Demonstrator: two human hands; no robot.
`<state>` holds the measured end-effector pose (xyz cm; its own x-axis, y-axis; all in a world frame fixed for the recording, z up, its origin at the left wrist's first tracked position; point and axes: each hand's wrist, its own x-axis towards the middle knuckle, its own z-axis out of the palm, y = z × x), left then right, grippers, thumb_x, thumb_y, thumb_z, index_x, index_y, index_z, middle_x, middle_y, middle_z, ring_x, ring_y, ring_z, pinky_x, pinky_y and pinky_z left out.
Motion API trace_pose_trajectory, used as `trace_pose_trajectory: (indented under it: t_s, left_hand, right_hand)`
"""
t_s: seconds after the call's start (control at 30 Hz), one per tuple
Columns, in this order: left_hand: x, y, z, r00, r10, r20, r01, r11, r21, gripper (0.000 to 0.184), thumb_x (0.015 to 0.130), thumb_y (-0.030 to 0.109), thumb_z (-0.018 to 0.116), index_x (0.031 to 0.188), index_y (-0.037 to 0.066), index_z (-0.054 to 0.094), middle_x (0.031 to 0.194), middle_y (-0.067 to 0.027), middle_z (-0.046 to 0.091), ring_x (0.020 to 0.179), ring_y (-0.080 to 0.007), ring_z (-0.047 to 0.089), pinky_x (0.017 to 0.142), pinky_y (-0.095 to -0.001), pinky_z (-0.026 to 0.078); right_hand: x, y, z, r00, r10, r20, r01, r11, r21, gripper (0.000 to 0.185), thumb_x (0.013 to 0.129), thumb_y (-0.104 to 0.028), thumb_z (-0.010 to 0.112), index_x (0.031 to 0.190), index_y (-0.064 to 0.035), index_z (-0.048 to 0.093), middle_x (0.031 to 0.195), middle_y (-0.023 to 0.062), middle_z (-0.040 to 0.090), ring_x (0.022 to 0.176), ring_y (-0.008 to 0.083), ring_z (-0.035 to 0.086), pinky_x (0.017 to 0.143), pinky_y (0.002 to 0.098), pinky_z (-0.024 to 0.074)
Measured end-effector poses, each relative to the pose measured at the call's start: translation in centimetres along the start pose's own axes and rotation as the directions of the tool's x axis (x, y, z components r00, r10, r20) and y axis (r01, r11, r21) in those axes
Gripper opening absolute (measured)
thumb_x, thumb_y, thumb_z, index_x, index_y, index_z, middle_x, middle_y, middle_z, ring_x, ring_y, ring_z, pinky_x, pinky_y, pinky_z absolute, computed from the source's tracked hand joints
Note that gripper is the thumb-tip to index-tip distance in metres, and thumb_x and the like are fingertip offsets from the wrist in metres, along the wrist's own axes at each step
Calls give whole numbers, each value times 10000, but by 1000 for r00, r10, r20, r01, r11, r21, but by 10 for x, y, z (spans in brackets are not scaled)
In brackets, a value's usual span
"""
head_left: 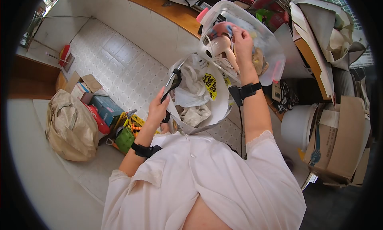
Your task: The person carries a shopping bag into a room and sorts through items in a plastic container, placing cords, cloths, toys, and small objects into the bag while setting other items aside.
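Note:
My left hand (157, 108) is closed around a slim black-and-silver tool (174, 79), whose exact kind I cannot make out. It points up and away, over the edge of a white bin (218, 116) that holds crumpled white plastic bags (190, 84) and a yellow-and-black printed piece (210, 86). Farther off to the right, my right hand (243, 44) pinches a pink-and-blue patterned item (221, 29), apparently cloth, inside a clear plastic storage box (275, 50). Just below that hand lies a pale, hair-dryer-shaped object (219, 45) among other small things.
On the left stand a beige bag (72, 126), a teal box (105, 109) and a green-and-yellow pile of items (127, 138). Cardboard boxes (337, 146) and a white bucket (295, 124) crowd the right. A wooden ledge (159, 6) runs along the far side.

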<state>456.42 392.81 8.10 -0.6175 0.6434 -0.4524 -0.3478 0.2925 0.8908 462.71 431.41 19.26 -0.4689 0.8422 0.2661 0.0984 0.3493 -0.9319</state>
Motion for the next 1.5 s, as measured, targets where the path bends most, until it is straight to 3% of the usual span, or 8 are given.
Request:
trace_pose_trajectory:
  t_s: [0.07,0.3,0.53,0.63,0.73,0.83,1.27,1.5]
  left_hand:
    - [-2,-1,-1,1000,5,-2,-5,1000,-5,544,1027,174,630,1553,145,494,899,71,570,719,-34,488,591,-218,413]
    - [-2,6,4,1000,-1,-21,0,1000,-13,557,1022,178,634,1558,157,486,848,65,556,675,-43,473,573,-226,405]
    - [1,5,2,1000,0,-11,0,1000,31,557,1026,178,628,1563,167,481,880,61,555,708,-45,491,579,-234,429]
    - [3,-4,3,999,28,-31,-28,1000,2,547,1014,181,648,1541,146,504,854,53,583,656,-47,483,566,-238,412]
    - [5,-7,3,999,31,-16,-31,999,-13,554,1010,187,649,1543,146,503,848,49,584,651,-50,485,565,-241,415]
    - [3,-8,3,1000,15,-21,-15,1000,7,561,1005,191,650,1544,141,501,842,45,582,647,-52,485,564,-242,418]
    - [-4,-2,3,1000,-14,4,14,1000,21,563,1027,171,619,1569,137,466,914,60,592,719,-44,512,584,-224,421]
    - [-2,-11,6,1000,27,-16,-27,1000,-1,574,1009,182,647,1557,138,481,843,45,577,637,-53,486,553,-241,412]
  right_hand:
    - [13,-10,-25,984,172,-38,-150,933,327,348,1002,-406,682,958,-61,703,813,-25,652,696,57,570,623,218,456]
    - [-16,-4,-59,867,495,-61,-463,844,269,386,1040,-447,606,1018,-77,715,840,-17,690,673,58,584,597,206,454]
    - [-40,-14,-58,868,496,20,-467,802,373,376,1039,-443,584,1092,-90,703,887,-1,707,758,69,641,687,220,503]
    - [-46,-5,-58,873,485,50,-466,801,377,262,1000,-321,667,1087,-74,681,915,17,715,813,90,667,737,245,519]
    - [-55,15,-56,993,49,105,-45,998,-35,272,847,-61,759,1086,-15,640,949,55,729,855,144,696,769,281,538]
    - [-63,12,-54,995,-99,27,102,966,-237,304,816,-74,755,1094,-26,643,965,79,743,877,155,708,786,301,547]
    - [-71,22,-51,998,-31,51,47,938,-344,456,820,-171,750,1255,-76,651,1119,102,730,973,220,716,861,359,560]
    - [-80,-31,-16,930,-305,206,364,688,-628,615,807,-330,815,1339,-89,623,1167,123,677,1091,297,648,908,424,522]
